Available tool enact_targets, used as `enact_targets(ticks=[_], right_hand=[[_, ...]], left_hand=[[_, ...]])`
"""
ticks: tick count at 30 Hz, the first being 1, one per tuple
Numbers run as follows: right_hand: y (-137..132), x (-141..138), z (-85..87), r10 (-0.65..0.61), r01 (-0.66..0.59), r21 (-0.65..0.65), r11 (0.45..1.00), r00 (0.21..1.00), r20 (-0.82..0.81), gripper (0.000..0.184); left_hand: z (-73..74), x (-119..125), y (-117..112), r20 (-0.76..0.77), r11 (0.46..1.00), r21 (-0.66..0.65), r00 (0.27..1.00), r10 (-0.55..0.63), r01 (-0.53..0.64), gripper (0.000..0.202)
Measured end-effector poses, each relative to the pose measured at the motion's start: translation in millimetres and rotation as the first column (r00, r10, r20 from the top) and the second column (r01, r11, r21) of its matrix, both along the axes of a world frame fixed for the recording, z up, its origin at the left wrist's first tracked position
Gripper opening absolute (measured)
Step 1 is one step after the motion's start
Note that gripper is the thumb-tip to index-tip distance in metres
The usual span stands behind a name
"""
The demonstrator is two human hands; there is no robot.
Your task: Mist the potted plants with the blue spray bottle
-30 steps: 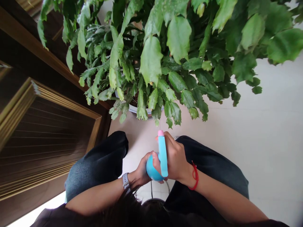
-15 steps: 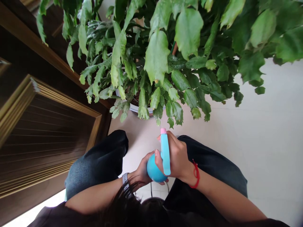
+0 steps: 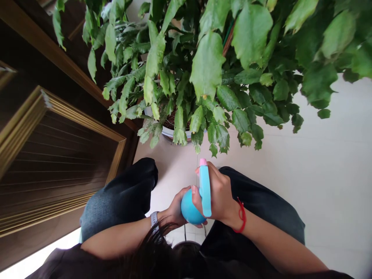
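A blue spray bottle (image 3: 191, 209) with a pink nozzle tip is held between both hands, its nozzle toward the plant. My right hand (image 3: 220, 190) is closed round the spray head and trigger, with a red cord on the wrist. From the left, my left hand (image 3: 177, 207) wraps the round body of the bottle; some of its fingers are hidden beneath. Just beyond the nozzle hang the flat, toothed green segments of a large potted cactus (image 3: 207, 66). Its white pot (image 3: 168, 133) shows only partly under the leaves.
Dark wooden panelling with gold moulding (image 3: 84, 116) runs along the left side. Pale tiled floor (image 3: 328, 166) spreads under and to the right of the plant. My bent knees (image 3: 116, 201) flank the hands.
The plant appears shifted slightly right and up in view, as the camera has moved a little. Both hands keep their hold on the spray bottle, which sits almost where it was.
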State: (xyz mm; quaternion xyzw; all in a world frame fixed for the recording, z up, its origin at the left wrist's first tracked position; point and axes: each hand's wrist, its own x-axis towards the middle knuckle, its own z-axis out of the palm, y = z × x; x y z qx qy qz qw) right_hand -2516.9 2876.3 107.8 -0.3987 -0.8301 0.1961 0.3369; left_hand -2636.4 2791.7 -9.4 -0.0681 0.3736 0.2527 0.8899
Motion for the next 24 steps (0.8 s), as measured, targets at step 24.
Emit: enact_targets(ticks=[24], right_hand=[[-2.3, -1.1, -1.0, 0.029, -0.026, 0.064, 0.998, 0.999, -0.040, 0.026]], left_hand=[[-7.7, -2.0, -1.9, -0.026, 0.999, 0.007, 0.999, 0.042, -0.042, 0.074]])
